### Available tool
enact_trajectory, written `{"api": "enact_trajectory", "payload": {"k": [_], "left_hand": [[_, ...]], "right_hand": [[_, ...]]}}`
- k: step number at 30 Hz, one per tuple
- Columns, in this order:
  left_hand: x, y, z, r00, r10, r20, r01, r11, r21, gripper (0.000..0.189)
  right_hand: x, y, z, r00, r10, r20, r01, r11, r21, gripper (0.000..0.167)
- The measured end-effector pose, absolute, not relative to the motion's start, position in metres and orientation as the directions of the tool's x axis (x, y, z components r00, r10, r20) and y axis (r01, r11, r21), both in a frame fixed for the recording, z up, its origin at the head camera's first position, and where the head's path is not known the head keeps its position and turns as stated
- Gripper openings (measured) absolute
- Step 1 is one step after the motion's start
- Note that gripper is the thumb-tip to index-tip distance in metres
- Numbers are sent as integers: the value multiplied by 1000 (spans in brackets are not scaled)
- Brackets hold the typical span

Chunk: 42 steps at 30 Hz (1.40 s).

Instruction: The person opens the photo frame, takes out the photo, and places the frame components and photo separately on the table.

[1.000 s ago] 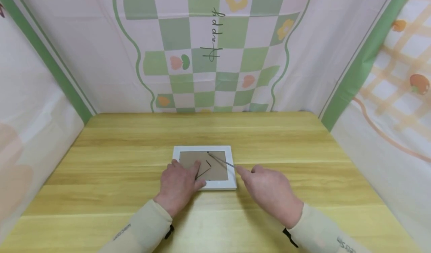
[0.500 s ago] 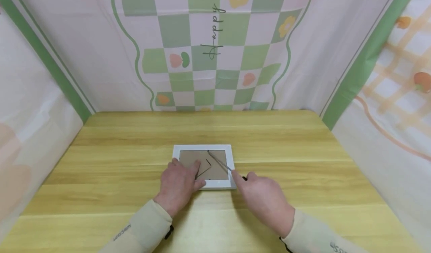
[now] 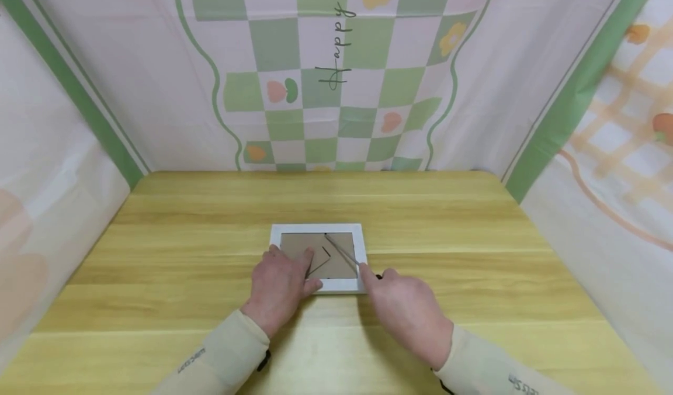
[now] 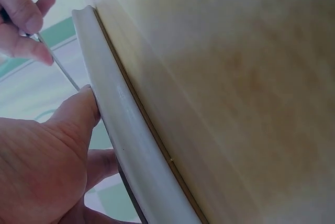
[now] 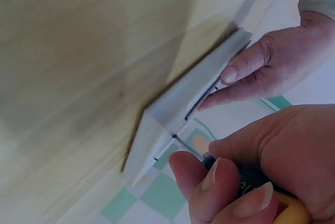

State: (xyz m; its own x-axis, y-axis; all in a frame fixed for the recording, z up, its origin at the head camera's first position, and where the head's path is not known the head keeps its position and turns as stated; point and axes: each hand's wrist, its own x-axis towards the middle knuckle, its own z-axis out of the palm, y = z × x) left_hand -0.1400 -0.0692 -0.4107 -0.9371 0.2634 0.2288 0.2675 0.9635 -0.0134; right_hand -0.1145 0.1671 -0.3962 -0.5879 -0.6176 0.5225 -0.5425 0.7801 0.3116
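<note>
A white picture frame (image 3: 318, 228) lies face down on the table, its brown backing board (image 3: 299, 240) showing. My left hand (image 3: 278, 284) rests on the frame's left part, thumb on the near rim and fingers spread over the board. In my right hand (image 3: 407, 310) I grip a screwdriver; its black and yellow handle (image 5: 285, 208) shows between my curled fingers in the right wrist view. The thin metal shaft (image 3: 343, 250) slants over the board, its tip at a small dark tab on the far inner edge. A dark slanted support piece (image 3: 319, 266) crosses the board's middle.
The wooden table (image 3: 447, 225) reaches back to a cloth backdrop (image 3: 363, 85) with green and white checks. Patterned cloth sides (image 3: 594, 167) hang at left and right.
My right hand has shifted left and slightly nearer the body, its fingertip now over the frame's right rim. The screwdriver tip stays at the far edge; my left hand holds its place.
</note>
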Motion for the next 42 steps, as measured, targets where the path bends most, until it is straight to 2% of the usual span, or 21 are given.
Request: {"api": "enact_trajectory", "payload": {"k": [4, 7, 11, 12, 15, 23, 27, 32, 38, 42], "left_hand": [[-140, -70, -409, -940, 259, 222, 262, 965, -18, 68], [-140, -70, -409, -941, 257, 219, 260, 965, -14, 68], [-139, -70, -409, -943, 254, 213, 258, 966, -11, 67], [-139, -70, -409, -944, 253, 210, 257, 966, -10, 67], [-139, -70, -409, -944, 252, 212, 255, 967, -16, 66], [-134, -71, -413, -933, 267, 243, 271, 962, -18, 66], [-133, -72, -415, -918, 275, 285, 275, 960, -42, 65], [-133, -71, -413, -926, 267, 266, 272, 962, -18, 66], [-131, -70, -410, -925, 265, 273, 267, 963, -32, 66], [-131, -70, -409, -916, 273, 295, 265, 962, -68, 66]], "right_hand": [[-118, 167, -387, -577, -632, 516, -538, 770, 342, 43], [-124, 167, -374, -618, -638, 460, -539, 769, 343, 24], [-135, 161, -346, -779, -591, 211, -552, 805, 217, 12], [-139, 160, -338, -809, -570, 143, -545, 819, 178, 13], [-152, 158, -317, -848, -528, -38, -529, 845, 78, 17], [-197, 159, -281, -751, -595, -285, -602, 795, -73, 24], [-220, 154, -263, -715, -547, -435, -564, 819, -103, 31], [-246, 152, -247, -666, -491, -561, -484, 857, -176, 35], [-257, 162, -244, -653, -464, -598, -403, 882, -245, 34], [-243, 170, -254, -693, -486, -532, -441, 870, -221, 33]]}}
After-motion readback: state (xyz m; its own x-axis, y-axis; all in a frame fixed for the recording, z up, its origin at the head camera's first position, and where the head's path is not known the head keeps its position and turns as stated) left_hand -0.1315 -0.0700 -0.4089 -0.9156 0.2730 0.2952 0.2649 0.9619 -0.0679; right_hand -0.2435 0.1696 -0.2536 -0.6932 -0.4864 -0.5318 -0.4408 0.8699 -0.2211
